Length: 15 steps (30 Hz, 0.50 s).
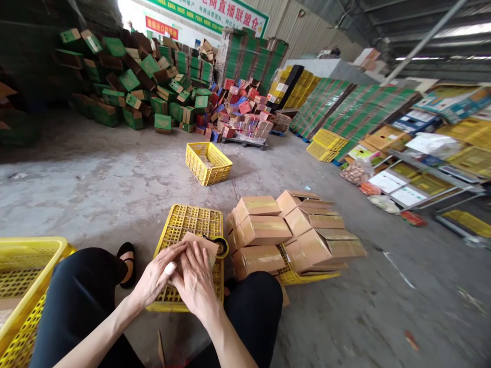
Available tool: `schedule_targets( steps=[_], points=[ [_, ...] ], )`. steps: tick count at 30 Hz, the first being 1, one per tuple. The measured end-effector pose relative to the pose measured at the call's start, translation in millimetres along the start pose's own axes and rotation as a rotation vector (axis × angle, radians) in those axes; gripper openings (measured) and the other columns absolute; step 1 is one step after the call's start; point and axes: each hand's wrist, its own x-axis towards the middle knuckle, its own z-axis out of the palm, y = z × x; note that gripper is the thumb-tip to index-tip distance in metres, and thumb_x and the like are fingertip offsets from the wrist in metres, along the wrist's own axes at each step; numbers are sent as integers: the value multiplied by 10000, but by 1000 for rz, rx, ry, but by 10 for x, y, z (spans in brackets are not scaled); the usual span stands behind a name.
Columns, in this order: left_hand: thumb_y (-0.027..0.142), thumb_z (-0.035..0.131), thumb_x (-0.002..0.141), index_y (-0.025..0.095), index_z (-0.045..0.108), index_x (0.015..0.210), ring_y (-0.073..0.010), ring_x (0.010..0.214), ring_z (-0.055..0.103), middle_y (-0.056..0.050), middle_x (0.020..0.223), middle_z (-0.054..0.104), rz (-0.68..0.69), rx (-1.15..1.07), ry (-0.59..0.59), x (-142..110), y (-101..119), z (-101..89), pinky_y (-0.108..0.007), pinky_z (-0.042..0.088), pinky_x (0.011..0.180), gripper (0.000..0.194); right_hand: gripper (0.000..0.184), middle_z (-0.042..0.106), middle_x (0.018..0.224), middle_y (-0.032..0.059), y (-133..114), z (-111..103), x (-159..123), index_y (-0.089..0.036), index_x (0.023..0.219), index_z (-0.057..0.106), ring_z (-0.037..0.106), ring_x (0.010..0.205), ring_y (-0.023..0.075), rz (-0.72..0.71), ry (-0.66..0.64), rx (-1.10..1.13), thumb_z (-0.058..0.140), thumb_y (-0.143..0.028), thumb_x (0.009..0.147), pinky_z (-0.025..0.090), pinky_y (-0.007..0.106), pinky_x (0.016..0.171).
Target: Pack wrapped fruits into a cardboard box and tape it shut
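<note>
Between my knees an upturned yellow plastic crate (192, 217) serves as a surface. On it lies a brown cardboard piece (209, 247), mostly covered by my hands; whether it is flat or a folded box I cannot tell. My right hand (197, 286) rests on the cardboard with its fingers spread out. Beside it, my left hand (158, 273) lies with fingers stretched across the cardboard's near left side, its tips close to the right hand. A roll of tape (222, 247), seemingly in a black holder, sits at the cardboard's right edge.
Taped cardboard boxes (264, 230) are stacked on a yellow crate to my right. Another yellow crate (30, 250) stands at my left leg, and a third crate (209, 163) ahead on the concrete floor. Heaped green boxes (132, 82) and a metal rack (422, 179) lie farther off.
</note>
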Motion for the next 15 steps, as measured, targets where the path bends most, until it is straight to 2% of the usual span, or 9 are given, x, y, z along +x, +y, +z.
schedule_targets(
  steps=[3, 7, 11, 15],
  points=[
    [587, 338, 1085, 253, 491, 1579, -295, 1512, 443, -83, 1630, 473, 1, -12, -72, -15, -50, 1, -494, 333, 1272, 616, 646, 408, 1671, 122, -25, -20, -57, -159, 1614, 394, 316, 1577, 339, 4, 20, 7, 533, -457, 1058, 335, 594, 1275],
    [564, 347, 1089, 245, 464, 1598, -285, 1528, 414, -74, 1663, 416, -24, 21, -77, -49, -136, -24, -482, 323, 1273, 611, 632, 389, 1686, 62, -106, -37, -150, -222, 1634, 361, 307, 1582, 326, -25, 57, 8, 518, -455, 1068, 344, 585, 1276],
    [571, 320, 1091, 249, 443, 1609, -281, 1528, 412, -64, 1670, 402, -19, 63, -114, -36, -147, -71, -475, 320, 1272, 623, 668, 421, 1667, 62, -185, -41, -264, -206, 1628, 374, 355, 1562, 326, -34, 58, 21, 564, -475, 1047, 349, 574, 1279],
    [573, 274, 1098, 263, 408, 1626, -271, 1528, 413, -46, 1687, 374, -10, 126, -143, -9, -127, -107, -467, 319, 1274, 627, 650, 412, 1670, 51, -152, -75, -449, -212, 1628, 372, 389, 1548, 302, -43, 49, 13, 572, -429, 1049, 379, 555, 1270]
  ],
)
